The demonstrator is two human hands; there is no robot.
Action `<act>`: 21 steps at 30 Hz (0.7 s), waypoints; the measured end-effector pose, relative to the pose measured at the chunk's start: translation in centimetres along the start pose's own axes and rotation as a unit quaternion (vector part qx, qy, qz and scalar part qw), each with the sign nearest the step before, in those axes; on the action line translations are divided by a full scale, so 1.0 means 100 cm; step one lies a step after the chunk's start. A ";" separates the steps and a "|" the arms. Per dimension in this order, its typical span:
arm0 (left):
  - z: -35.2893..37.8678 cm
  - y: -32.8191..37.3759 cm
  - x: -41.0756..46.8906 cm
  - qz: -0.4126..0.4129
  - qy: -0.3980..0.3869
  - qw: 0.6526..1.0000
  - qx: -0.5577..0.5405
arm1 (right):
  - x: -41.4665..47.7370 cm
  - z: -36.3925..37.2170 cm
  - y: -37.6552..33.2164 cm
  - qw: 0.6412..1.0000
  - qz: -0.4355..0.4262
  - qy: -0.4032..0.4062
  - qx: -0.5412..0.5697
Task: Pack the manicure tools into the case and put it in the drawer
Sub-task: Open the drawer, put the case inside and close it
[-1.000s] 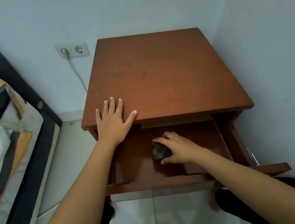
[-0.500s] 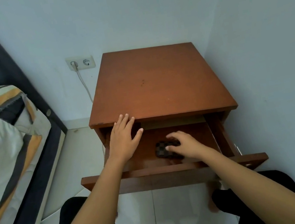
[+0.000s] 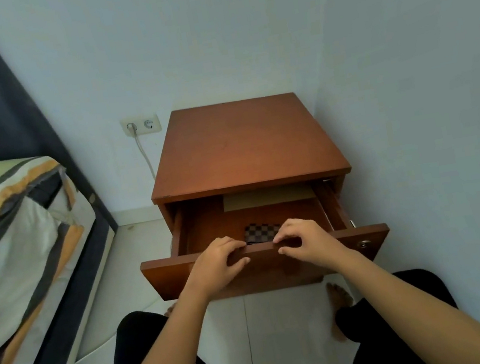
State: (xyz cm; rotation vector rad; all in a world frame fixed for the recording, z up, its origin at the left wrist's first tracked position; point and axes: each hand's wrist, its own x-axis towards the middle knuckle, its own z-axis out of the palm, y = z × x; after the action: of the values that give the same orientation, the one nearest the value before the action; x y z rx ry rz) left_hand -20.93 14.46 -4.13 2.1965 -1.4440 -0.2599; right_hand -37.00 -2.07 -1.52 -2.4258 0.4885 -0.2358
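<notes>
At far left we see a bed [image 3: 8, 227], then a wall socket [image 3: 140, 125] with a cord. Our left hand [image 3: 214, 264] curls over the front panel of the open drawer [image 3: 172, 275], fingers hooked on its top edge. Between our hands, the checkered case [image 3: 261, 231] lies inside the drawer. Our right hand [image 3: 306, 242] grips the same edge, fingers bent.

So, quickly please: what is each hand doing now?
Left hand: curled over the drawer front, holding only that.
Right hand: same, gripping its top edge; checkered case lies free inside.
</notes>
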 end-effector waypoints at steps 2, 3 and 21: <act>0.003 -0.003 -0.002 -0.006 0.006 1.000 0.003 | -0.001 0.001 0.001 1.000 -0.003 0.018 -0.020; 0.003 -0.005 -0.002 -0.002 0.010 1.000 0.006 | 0.000 0.001 0.002 0.999 -0.006 0.022 -0.031; 0.018 -0.042 0.091 0.016 0.153 0.988 0.033 | 0.085 0.008 0.042 0.971 -0.065 0.178 -0.144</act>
State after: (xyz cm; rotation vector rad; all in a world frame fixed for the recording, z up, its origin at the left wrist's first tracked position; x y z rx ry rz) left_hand -14.47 7.03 -6.77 2.1498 -1.3317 0.1342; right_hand -30.20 -8.09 -4.42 -2.7143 0.5512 -0.7096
